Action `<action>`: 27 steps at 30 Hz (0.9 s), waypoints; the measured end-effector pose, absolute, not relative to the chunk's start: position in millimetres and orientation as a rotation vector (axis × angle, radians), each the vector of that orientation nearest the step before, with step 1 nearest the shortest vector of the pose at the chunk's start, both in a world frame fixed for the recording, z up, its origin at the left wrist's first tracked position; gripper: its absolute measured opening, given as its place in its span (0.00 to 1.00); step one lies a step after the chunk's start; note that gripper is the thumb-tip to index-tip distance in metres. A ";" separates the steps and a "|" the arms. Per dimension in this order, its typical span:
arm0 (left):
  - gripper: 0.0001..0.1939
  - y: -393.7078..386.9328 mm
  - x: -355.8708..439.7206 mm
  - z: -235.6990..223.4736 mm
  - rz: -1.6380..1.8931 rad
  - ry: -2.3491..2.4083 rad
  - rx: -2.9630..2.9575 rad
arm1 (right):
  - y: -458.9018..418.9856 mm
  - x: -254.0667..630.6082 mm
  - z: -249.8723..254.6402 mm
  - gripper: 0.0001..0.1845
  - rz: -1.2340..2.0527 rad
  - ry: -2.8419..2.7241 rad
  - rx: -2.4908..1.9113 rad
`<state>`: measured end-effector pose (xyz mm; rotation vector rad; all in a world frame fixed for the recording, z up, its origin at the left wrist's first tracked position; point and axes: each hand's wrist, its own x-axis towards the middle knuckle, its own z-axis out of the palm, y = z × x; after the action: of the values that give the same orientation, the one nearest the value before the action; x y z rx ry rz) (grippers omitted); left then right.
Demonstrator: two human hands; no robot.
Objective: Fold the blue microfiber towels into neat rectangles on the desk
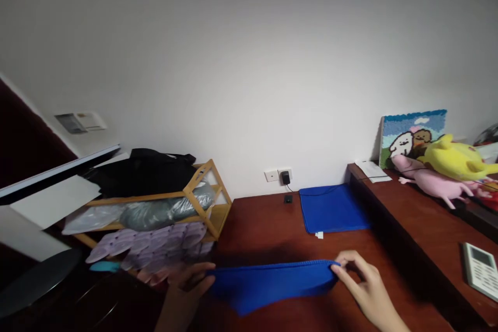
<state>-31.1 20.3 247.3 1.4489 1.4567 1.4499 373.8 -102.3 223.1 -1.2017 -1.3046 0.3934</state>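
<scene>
A blue cloth (272,282) hangs stretched between my two hands above the reddish-brown tabletop (257,223). At its left corner, my left hand (189,288) pinches the edge between thumb and fingers. My right hand (360,280) grips the opposite upper corner in the same way. The cloth's stitched upper edge runs almost straight, while its lower part sags and blurs. Farther back on the table lies a second blue cloth (334,210), flat, with a small white tag at its front edge.
To the left stands a wooden rack (202,202) with a black bag (148,171) and purple slippers (155,244). On the raised ledge at right are plush toys (431,181), a picture (414,137) and a white remote (481,270). A plugged-in black adapter (285,178) trails a cable.
</scene>
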 end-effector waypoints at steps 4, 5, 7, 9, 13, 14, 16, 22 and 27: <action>0.20 13.4 -29.6 268.8 1.419 1.328 1.373 | -113.2 368.7 240.2 0.09 0.327 -1.336 -1.220; 0.21 12.2 -27.9 269.9 1.430 1.284 1.362 | -115.9 366.7 242.7 0.10 0.299 -1.326 -1.221; 0.22 8.9 -24.1 268.8 1.453 1.183 1.353 | -122.7 360.4 246.5 0.11 0.249 -1.288 -1.223; 0.23 4.1 -20.6 267.5 1.472 1.084 1.355 | -132.1 351.6 251.0 0.13 0.203 -1.242 -1.230; 0.24 -7.3 -17.0 275.3 1.482 0.978 1.397 | -154.5 334.1 265.1 0.16 0.110 -1.186 -1.249; 0.24 -9.8 -16.9 278.6 1.485 0.963 1.416 | -159.6 330.9 268.7 0.16 0.095 -1.179 -1.254; 0.22 -14.2 -17.6 284.2 1.497 0.935 1.442 | -168.0 326.7 274.3 0.18 0.082 -1.169 -1.272; 0.20 -19.8 -23.9 282.2 1.497 0.943 1.482 | -171.3 326.4 272.9 0.18 0.071 -1.189 -1.305; 0.18 -8.0 -29.7 272.2 1.429 1.013 1.550 | -161.2 325.6 262.9 0.16 0.068 -1.183 -1.319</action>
<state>-29.7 -8.0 272.2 1.5500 1.0134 1.4292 325.6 -161.2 262.9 -1.3195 -1.1834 0.0683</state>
